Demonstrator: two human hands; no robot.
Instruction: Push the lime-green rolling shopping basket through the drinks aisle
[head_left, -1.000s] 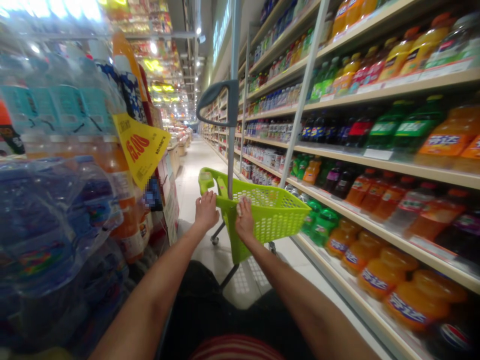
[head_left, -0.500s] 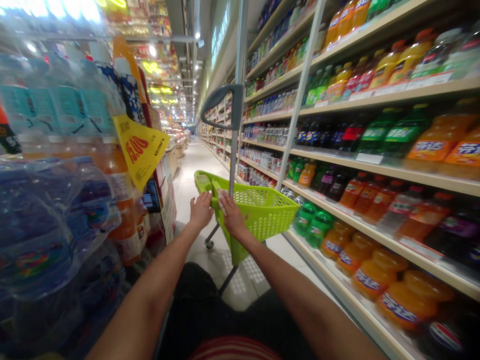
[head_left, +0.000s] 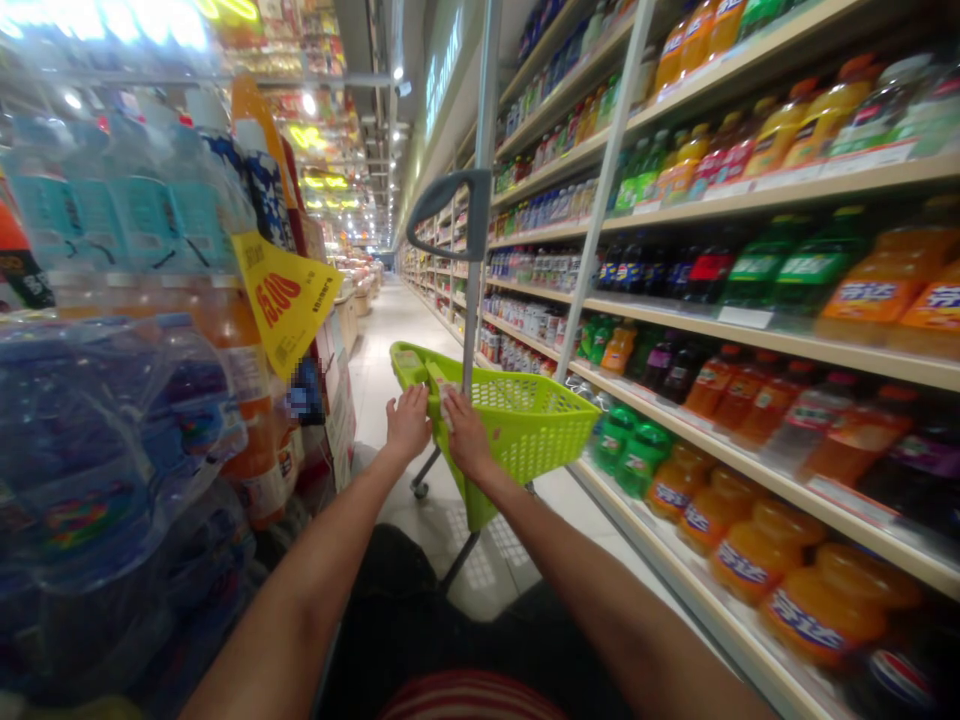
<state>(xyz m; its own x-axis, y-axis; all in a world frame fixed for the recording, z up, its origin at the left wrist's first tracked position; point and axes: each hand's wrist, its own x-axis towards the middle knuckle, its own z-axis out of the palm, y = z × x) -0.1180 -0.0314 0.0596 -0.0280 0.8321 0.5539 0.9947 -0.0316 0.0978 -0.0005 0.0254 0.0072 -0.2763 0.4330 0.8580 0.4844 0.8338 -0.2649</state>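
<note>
A lime-green shopping basket trolley (head_left: 536,440) with perforated sides and metal legs stands on the floor in front of me. My left hand (head_left: 409,422) is closed on its near edge, fingers curled over the green plastic. Beside it, my right hand (head_left: 466,436) presses a small whitish cloth or wipe (head_left: 448,395) against the basket's near edge; its fingers partly hide it. A grey loop handle (head_left: 450,215) on a metal post (head_left: 470,310) rises above the basket.
Shelves (head_left: 675,400) of soda bottles run along the right, close to the trolley. Wrapped packs of water bottles (head_left: 97,480) and a yellow price sign (head_left: 286,300) stand at the left. A person (head_left: 306,390) shows partly behind the stack. The tiled aisle (head_left: 375,330) stretches ahead.
The view has shifted slightly. Both hands stay at the basket's near edge, with only small finger movement; the trolley keeps its place.
</note>
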